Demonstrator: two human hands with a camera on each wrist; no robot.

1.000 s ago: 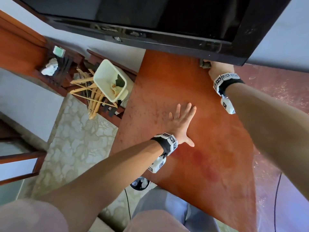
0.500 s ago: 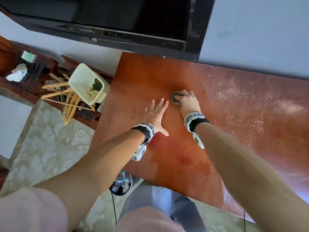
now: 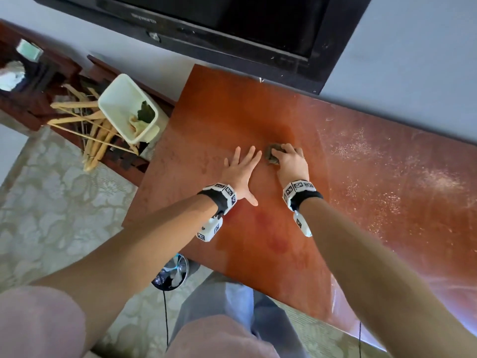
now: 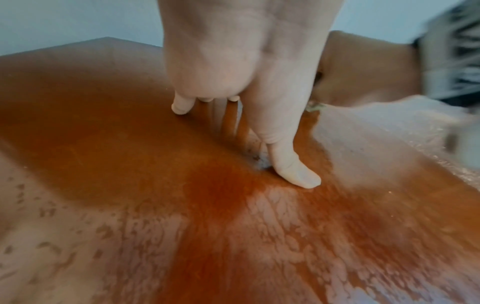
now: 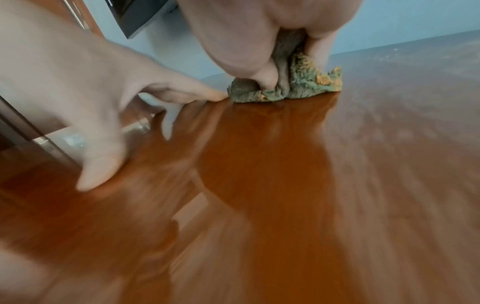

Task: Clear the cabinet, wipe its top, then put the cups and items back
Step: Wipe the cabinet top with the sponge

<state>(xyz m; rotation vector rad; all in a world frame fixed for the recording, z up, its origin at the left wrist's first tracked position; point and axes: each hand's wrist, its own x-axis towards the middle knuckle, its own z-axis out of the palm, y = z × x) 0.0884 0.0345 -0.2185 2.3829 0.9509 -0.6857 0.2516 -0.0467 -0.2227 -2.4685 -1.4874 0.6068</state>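
Right hand (image 3: pixel 293 164) bunches the rag (image 3: pixel 272 154) mid-frame; left hand (image 3: pixel 238 173) lies flat, holding nothing. Dust (image 3: pixel 387 166) at right could smear, or get missed, with so small a wad.

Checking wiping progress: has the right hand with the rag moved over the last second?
Yes. The right hand and rag came from under the TV toward the left hand.

We see soft daylight across the head view, with a pale glare washing the right of the tabletop (image 3: pixel 387 177) and its near edge. Both wrist views are smeared by motion blur (worst toward the edges), and the gloss mirrors the left hand (image 4: pixel 241 61) and right hand (image 5: pixel 259 37) as dark reflections. Straight lines bow near the borders.
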